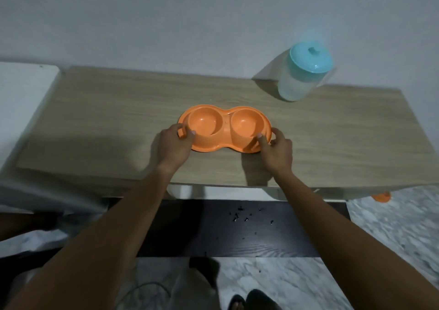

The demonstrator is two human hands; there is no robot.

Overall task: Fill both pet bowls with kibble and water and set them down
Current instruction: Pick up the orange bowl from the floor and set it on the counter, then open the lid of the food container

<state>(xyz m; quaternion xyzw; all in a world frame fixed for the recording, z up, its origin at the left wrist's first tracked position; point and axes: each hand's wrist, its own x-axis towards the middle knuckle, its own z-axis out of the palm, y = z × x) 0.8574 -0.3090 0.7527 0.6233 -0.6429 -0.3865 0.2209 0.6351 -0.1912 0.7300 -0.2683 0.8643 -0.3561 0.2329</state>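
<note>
Hands (174, 144) (276, 152) grip orange double bowl (226, 123) lying lengthwise left-to-right on table (107, 119).

A light wood-grain table (95, 124) runs along the wall, its long near edge facing the person. An orange double pet bowl (225, 121) lies flat on it, about midway along its length and closer to the near edge than the far one; both round wells look empty. Near the far right corner stands a translucent jug (301, 81) with a turquoise lid (311, 59), well apart from the bowl.
</note>
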